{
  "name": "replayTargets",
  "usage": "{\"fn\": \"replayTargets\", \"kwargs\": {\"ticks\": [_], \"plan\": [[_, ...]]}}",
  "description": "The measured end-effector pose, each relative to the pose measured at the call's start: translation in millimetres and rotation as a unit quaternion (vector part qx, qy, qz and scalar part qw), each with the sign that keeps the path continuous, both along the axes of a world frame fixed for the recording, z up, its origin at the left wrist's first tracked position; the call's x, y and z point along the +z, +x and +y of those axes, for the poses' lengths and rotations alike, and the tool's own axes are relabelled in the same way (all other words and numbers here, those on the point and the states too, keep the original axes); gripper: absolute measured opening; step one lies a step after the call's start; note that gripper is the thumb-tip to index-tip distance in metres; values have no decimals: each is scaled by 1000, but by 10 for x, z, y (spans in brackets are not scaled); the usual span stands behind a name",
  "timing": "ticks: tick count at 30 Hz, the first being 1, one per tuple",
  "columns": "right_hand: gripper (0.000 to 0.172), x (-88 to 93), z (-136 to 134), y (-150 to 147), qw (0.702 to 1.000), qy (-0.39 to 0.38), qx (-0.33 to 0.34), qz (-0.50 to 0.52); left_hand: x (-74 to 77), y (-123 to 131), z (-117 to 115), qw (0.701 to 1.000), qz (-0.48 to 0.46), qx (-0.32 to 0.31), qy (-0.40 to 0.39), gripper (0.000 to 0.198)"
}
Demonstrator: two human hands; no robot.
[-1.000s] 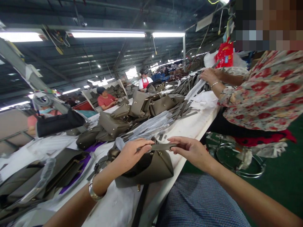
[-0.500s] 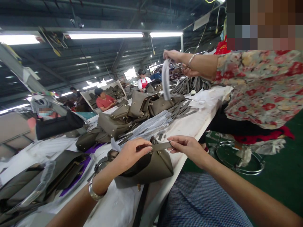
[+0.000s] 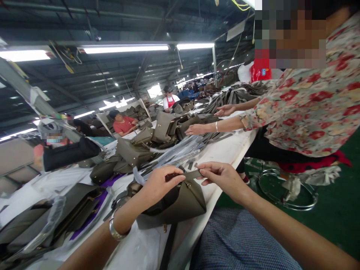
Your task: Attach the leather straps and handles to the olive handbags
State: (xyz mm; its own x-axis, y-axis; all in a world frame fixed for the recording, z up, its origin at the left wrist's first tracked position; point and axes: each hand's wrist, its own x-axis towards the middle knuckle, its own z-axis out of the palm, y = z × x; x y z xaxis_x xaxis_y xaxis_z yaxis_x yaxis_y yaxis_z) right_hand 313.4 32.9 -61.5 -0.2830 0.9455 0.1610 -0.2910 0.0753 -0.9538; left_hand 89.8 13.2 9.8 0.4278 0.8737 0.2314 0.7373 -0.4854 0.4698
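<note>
A short olive strap (image 3: 192,174) is stretched between my two hands, over the top of an olive handbag (image 3: 180,206). My left hand (image 3: 164,182) pinches the strap's left end between thumb and fingers. At the other end, my right hand (image 3: 218,176) grips it with thumb and forefinger. The handbag lies on the white table near its front edge, its opening towards me and a small gold fitting at its lower side. Part of the bag is hidden behind my left hand and forearm.
More olive handbags (image 3: 132,152) are heaped further back on the table (image 3: 225,148), with plastic-wrapped straps (image 3: 180,148) beside them. Open bag pieces (image 3: 64,210) lie at the left. A co-worker in a flowered shirt (image 3: 309,112) reaches over from the right, beside a metal-framed stool (image 3: 300,206).
The co-worker's hands have come down and towards the bag heap; the pale strip one held up has left that hand. My hands stay on the strap, nearly unmoved.
</note>
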Motion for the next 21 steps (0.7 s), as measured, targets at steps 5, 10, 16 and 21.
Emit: {"fn": "replayTargets", "kwargs": {"ticks": [5, 10, 16, 21], "plan": [[39, 9, 16, -76, 998, 54, 22, -28, 67, 100, 8, 1000, 4, -26, -16, 26], [33, -126, 104, -143, 959, 222, -57, -167, 149, -63, 61, 998, 12, 15, -62, 32], [33, -231, 102, -394, 918, 299, -110, -235, 152, -206, 163, 992, 45, 38, -114, 31], [24, -243, 68, -493, 938, 263, -126, -186, 222, -128, 190, 989, 109, 57, -78, 35]]}}
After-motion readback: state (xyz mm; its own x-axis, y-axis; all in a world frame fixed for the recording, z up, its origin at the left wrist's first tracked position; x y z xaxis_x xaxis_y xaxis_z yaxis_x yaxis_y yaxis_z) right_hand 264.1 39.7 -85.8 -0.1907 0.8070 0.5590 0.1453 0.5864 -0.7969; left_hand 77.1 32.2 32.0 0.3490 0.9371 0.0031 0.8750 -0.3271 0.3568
